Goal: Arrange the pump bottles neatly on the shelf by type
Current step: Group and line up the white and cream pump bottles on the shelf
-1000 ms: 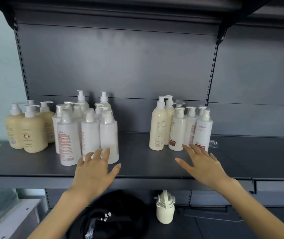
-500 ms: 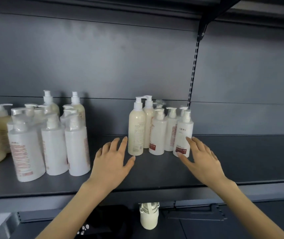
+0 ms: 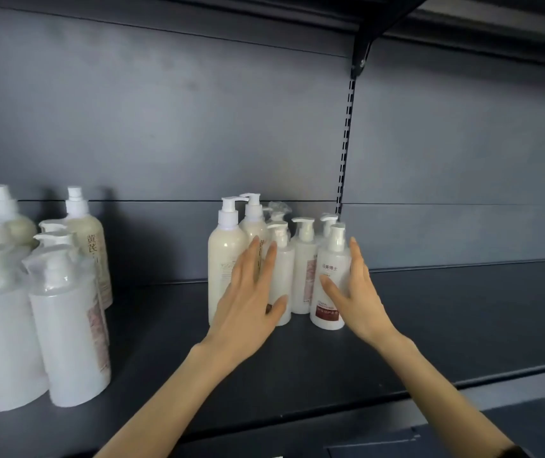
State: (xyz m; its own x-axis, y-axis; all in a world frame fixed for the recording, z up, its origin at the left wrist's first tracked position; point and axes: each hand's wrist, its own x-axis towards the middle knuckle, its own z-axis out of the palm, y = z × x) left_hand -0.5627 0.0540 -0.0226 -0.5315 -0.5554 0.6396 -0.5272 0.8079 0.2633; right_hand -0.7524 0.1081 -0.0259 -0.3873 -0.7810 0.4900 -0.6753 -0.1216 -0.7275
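Observation:
A group of pump bottles stands mid-shelf: two tall cream bottles (image 3: pixel 223 259) on its left, several slimmer white bottles (image 3: pixel 304 259) beside them, and a white bottle with a dark red label (image 3: pixel 329 292) at the front right. My left hand (image 3: pixel 251 302) is spread open, fingers over the cream bottle and the front white one. My right hand (image 3: pixel 358 292) lies against the red-label bottle's right side, thumb across its front, fingers straight. The bottle stands on the dark shelf (image 3: pixel 446 325).
At the left stand several large white pump bottles (image 3: pixel 66 325) wrapped in film, with cream bottles (image 3: pixel 89 233) behind them. A slotted upright (image 3: pixel 347 143) and a bracket run up the back panel. Another shelf hangs overhead.
Both hands have moved forward onto the middle group: the left from the shelf front to the cream bottle, the right up against the red-label bottle. The view has shifted closer and to the right.

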